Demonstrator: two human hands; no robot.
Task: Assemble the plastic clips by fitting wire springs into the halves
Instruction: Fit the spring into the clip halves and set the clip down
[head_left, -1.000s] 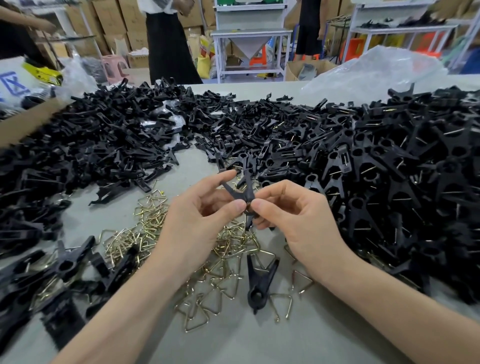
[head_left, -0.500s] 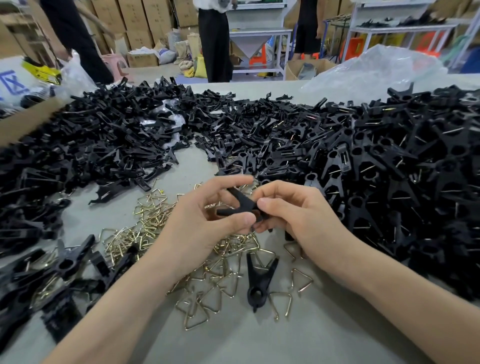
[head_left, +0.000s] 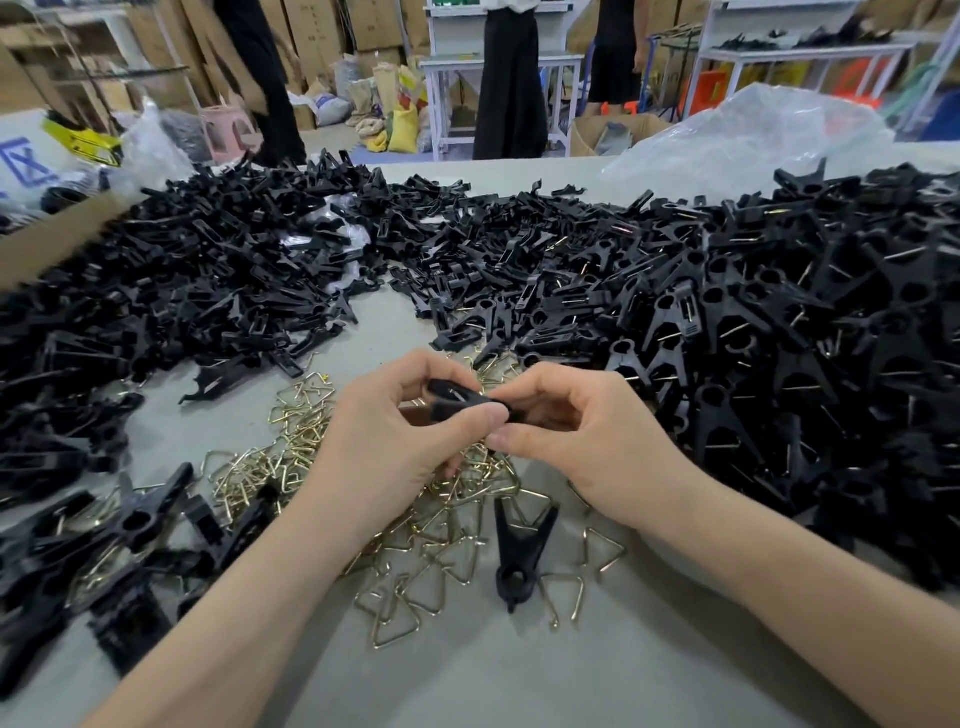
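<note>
While the left hand (head_left: 395, 447) and right hand (head_left: 582, 436) pinch it, the clip (head_left: 451, 397) lies crosswise, left-to-right.

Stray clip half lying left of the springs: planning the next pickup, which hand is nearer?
Left. The left hand is right of the stray clip half; the right hand is farther right, beyond the left.
</note>
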